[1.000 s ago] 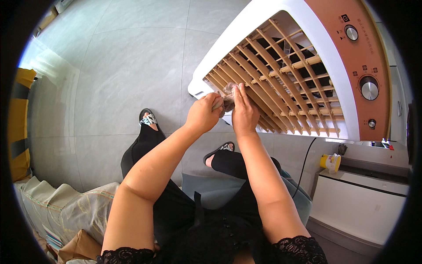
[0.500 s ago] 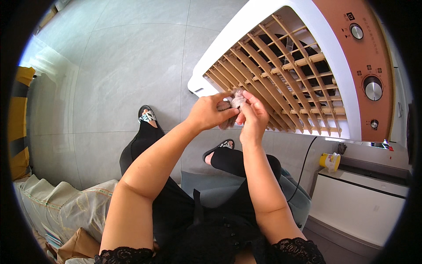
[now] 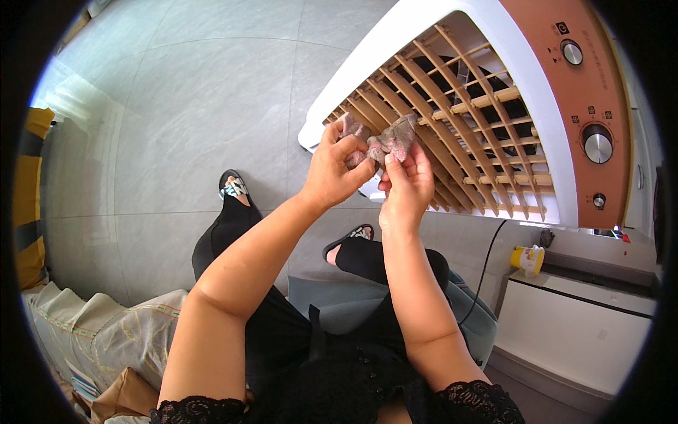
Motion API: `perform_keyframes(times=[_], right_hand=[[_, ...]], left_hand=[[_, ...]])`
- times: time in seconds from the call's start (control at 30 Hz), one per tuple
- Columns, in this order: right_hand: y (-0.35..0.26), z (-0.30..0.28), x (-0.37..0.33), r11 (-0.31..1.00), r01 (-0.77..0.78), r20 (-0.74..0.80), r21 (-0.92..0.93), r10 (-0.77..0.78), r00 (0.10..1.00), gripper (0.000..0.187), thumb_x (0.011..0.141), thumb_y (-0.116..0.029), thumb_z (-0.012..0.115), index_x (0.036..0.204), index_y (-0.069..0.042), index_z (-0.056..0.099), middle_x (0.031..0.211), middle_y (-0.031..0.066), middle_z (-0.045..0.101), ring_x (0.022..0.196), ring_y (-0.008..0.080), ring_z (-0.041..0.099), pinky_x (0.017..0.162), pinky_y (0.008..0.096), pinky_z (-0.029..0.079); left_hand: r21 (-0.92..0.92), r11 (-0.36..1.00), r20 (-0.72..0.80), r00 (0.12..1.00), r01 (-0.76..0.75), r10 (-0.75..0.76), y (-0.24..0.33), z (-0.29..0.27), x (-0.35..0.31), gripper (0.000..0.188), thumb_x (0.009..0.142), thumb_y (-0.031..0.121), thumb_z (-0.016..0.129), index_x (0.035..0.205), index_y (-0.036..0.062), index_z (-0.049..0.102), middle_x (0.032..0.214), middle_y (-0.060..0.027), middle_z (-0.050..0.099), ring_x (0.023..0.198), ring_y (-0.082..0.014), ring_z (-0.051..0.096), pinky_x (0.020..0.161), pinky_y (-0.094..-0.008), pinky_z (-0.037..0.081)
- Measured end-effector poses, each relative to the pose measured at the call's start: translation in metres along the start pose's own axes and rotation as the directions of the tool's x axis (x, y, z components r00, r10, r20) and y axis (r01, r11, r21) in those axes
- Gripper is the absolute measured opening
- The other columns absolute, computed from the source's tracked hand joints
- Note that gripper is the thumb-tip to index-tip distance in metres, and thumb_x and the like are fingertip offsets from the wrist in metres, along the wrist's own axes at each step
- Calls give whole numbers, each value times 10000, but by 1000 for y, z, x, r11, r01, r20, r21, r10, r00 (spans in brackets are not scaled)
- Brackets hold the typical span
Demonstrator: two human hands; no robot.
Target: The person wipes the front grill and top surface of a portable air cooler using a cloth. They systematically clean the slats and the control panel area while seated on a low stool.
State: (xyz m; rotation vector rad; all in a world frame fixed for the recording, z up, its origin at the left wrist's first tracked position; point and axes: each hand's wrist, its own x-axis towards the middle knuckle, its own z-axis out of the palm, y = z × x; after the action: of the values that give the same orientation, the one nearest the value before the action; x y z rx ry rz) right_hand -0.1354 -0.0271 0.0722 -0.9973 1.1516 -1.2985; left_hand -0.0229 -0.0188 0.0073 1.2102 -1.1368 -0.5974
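Note:
A small crumpled cloth (image 3: 397,136), greyish-brown with pink patches, is stretched between my two hands in front of an air cooler. My left hand (image 3: 335,166) is closed on the cloth's left part, fingers curled round it. My right hand (image 3: 409,187) pinches the right part from below, thumb against the fabric. Just behind the cloth stands the air cooler's tan slatted grille (image 3: 459,106), set in a white frame (image 3: 381,49). Whether the cloth touches the slats I cannot tell.
A copper-coloured control panel (image 3: 565,92) with silver knobs forms the cooler's right side. A yellow cup (image 3: 526,259) stands on a white cabinet (image 3: 572,325) at the right. A black cable (image 3: 487,272) hangs beside the blue-grey seat (image 3: 477,318) under me. Grey fabric (image 3: 134,328) lies at lower left.
The cloth was bunched up between my fingers and is now spread wider, with a flap standing up on the right. My left hand has shifted slightly; the cooler stays in place.

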Motion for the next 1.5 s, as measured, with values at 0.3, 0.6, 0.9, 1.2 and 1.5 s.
perform_keyframes(times=[0.3, 0.6, 0.9, 1.2, 1.5], right_hand=[[-2, -8, 15, 915, 255, -37, -313, -280, 959, 192, 883, -149, 684, 974, 5, 616, 736, 11, 607, 555, 71, 529, 463, 213, 420], [-11, 9, 53, -109, 400, 396, -910, -514, 761, 328, 920, -240, 555, 1186, -49, 567, 818, 150, 693, 720, 321, 684, 592, 411, 555], [-53, 33, 38, -217, 229, 243, -949, -40, 969, 498, 909, -322, 529, 1270, 8, 435, 859, 245, 675, 827, 414, 666, 734, 502, 531], [-22, -4, 16, -141, 471, 475, -871, -486, 734, 203, 815, -162, 586, 976, -42, 622, 685, 174, 665, 609, 358, 664, 536, 453, 538], [-28, 24, 38, -83, 240, 253, -967, -234, 939, 406, 857, -208, 500, 1233, -55, 514, 754, 227, 663, 709, 418, 657, 635, 524, 524]], left_hand=[[-114, 991, 116, 991, 76, -63, 8, 1, 4, 212, 797, 168, 688, 926, 17, 615, 965, -128, 585, 875, -234, 574, 764, -352, 471], [-145, 987, 76, 995, 72, -62, 16, 11, 8, 225, 792, 189, 731, 893, 10, 639, 820, -133, 610, 748, -271, 607, 682, -345, 490], [-100, 991, 140, 987, 90, -76, 16, 3, 8, 213, 788, 198, 728, 882, 16, 666, 833, -134, 613, 762, -284, 612, 705, -352, 496], [-152, 988, 181, 981, -39, 67, 16, 4, 0, 203, 760, 175, 730, 874, 20, 663, 834, -141, 617, 771, -321, 618, 685, -377, 504], [-80, 992, 151, 985, 98, -85, 16, 1, 4, 166, 821, 156, 699, 893, 12, 661, 886, -114, 627, 803, -241, 623, 738, -334, 496]])
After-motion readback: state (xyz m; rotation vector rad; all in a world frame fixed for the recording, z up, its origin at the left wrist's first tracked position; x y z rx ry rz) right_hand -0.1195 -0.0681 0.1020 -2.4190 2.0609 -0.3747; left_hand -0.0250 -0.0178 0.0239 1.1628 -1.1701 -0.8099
